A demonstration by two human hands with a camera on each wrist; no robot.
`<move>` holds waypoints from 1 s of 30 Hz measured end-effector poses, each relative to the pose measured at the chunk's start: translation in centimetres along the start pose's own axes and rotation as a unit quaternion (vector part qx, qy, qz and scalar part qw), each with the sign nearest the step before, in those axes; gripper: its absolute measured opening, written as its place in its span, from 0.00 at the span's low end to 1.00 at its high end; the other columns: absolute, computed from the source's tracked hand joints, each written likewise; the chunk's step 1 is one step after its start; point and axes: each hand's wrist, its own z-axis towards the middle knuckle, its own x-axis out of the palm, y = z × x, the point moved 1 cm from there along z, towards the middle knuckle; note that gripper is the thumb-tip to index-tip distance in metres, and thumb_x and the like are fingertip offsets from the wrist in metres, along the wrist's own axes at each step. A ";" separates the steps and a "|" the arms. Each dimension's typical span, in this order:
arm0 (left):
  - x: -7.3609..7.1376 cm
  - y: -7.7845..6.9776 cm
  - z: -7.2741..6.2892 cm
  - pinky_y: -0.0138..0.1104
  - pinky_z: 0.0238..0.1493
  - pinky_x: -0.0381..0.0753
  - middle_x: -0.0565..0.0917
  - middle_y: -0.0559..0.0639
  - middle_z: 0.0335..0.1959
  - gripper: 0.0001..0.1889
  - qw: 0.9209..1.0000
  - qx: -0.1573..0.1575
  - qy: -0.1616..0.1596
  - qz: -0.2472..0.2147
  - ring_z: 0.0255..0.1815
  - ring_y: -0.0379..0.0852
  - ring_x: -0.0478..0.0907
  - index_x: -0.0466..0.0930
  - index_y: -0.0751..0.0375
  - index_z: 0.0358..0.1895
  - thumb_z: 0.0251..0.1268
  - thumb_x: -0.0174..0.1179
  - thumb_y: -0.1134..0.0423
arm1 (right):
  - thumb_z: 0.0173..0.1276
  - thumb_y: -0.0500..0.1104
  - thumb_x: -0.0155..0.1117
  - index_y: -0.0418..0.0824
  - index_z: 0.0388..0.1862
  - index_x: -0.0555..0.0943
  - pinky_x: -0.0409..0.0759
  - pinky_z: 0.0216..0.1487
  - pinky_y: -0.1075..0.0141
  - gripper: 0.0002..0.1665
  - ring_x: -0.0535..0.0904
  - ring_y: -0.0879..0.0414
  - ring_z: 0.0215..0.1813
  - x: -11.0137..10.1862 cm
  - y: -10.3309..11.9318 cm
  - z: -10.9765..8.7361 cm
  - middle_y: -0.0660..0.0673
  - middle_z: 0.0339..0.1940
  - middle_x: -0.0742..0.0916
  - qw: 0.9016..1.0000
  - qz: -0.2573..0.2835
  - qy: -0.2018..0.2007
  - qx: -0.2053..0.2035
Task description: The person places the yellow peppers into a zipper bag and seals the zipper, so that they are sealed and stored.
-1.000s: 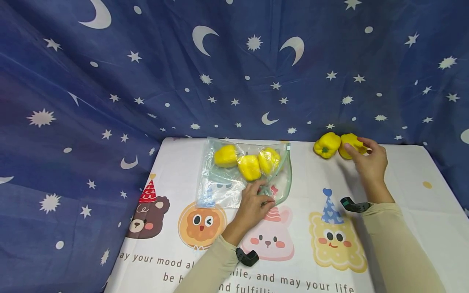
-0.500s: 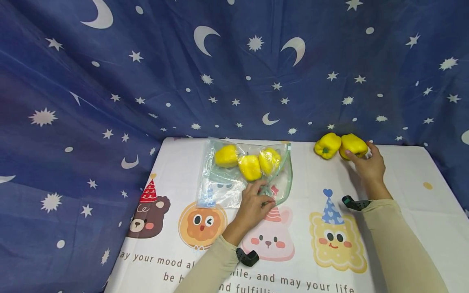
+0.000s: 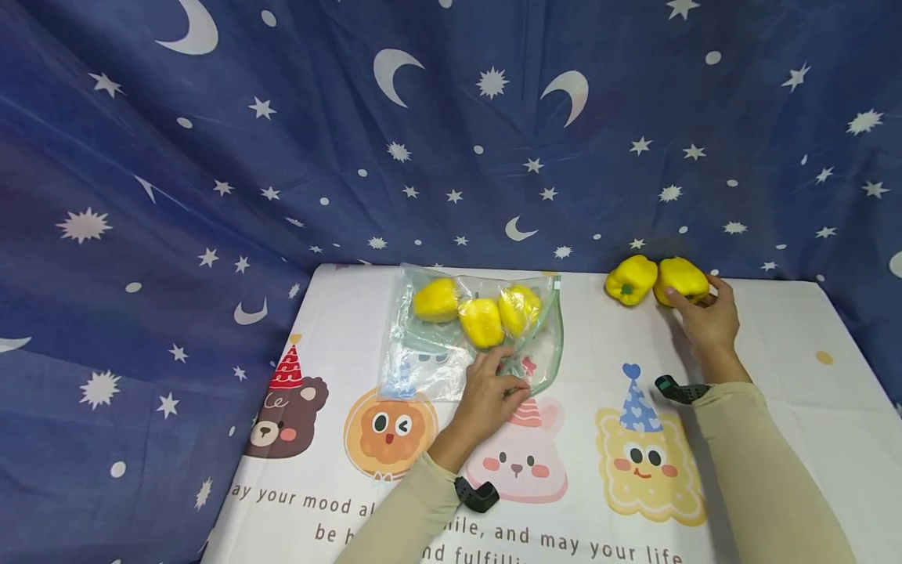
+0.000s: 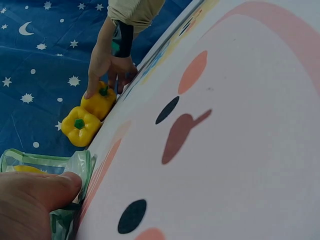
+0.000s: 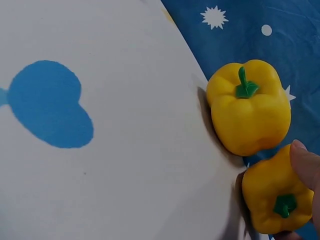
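Head view: right fingers [image 3: 723, 291] clasp the rightmost pepper [image 3: 682, 278], likely light, best held round its sides; left fingers [image 3: 512, 384] pinch a bag [image 3: 431, 338].

"Where's the open lane?"
"Right between the bag [image 3: 427, 351] and the left pepper [image 3: 630, 280]: a broad stretch of white tablecloth [image 3: 590, 345], room for a hand to pass!"
"And behind the peppers?"
"Tight! The curtain [image 3: 451, 141] rises just beyond, and the left pepper crowds the right pepper [image 3: 682, 277], leaving hardly a way between."
"The right flank?"
"Taken: the right hand [image 3: 708, 321] fills it, thumb in front."
"Bag's near side?"
"Left hand [image 3: 486, 395] sits across, pinching the edge; the far side backs onto curtain."
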 end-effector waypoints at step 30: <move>0.2 0.3 0.0 0.44 0.55 0.72 0.78 0.47 0.64 0.06 0.999 -0.023 0.016 -0.017 0.54 0.46 0.73 0.94 0.48 0.34 0.57 0.76 0.54 | 0.67 0.51 0.73 0.50 0.81 0.58 0.79 0.42 0.84 0.49 0.77 0.70 0.50 -2.7 1.7 -5.7 0.61 0.51 0.75 0.979 0.140 0.074 -0.132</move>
